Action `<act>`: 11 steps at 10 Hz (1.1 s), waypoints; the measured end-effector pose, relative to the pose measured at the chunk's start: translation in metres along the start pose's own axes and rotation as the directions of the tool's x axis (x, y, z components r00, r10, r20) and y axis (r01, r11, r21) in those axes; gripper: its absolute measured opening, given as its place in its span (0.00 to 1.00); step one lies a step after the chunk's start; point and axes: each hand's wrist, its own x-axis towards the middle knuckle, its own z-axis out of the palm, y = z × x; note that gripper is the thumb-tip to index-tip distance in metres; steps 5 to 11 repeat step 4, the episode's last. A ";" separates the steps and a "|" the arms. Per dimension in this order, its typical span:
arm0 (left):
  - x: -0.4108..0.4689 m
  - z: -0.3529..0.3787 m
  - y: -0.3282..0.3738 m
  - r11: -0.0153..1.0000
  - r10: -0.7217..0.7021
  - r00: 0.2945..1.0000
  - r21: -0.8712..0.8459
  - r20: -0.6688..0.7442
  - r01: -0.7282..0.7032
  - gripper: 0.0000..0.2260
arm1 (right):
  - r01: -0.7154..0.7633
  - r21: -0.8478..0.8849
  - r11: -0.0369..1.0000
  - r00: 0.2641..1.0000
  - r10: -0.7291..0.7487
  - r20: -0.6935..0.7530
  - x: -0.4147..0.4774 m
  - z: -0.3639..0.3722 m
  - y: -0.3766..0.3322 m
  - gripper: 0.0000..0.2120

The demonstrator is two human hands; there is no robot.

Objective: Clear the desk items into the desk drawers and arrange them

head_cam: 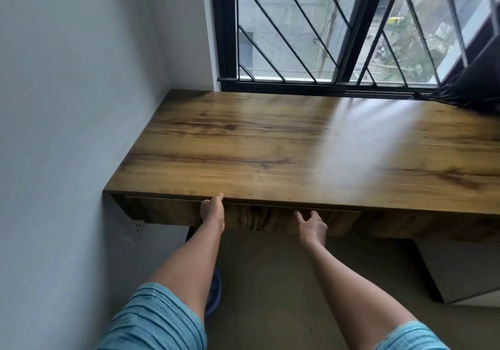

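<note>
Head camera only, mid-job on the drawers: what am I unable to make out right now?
- Inside of the brown wooden drawer: head view, hidden behind its own front and the wooden desk top.
- Left hand: fingers hidden behind its palm, grip unclear.
- Desk's right end: cut off by the frame edge, far corner covered by the dark curtain.
- Blue thing on the floor: mostly behind the left forearm.

No legible text, label, brand or number was noted: desk (270, 147), drawer front (162, 211), wall outlet (139, 227) at 8 o'clock, window (297, 25) all unmarked.
</note>
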 end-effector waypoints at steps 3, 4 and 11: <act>-0.087 0.045 -0.011 0.738 0.170 0.973 0.634 0.155 -0.230 0.17 | 0.369 -0.365 0.855 0.929 -0.349 0.122 -0.019 -0.047 -0.010 0.17; -0.125 0.079 -0.004 0.683 0.299 0.912 0.604 0.281 -0.410 0.16 | 0.427 -0.355 0.832 0.903 -0.410 0.127 -0.006 -0.065 -0.019 0.17; -0.125 0.079 -0.004 0.683 0.299 0.912 0.604 0.281 -0.410 0.16 | 0.427 -0.355 0.832 0.903 -0.410 0.127 -0.006 -0.065 -0.019 0.17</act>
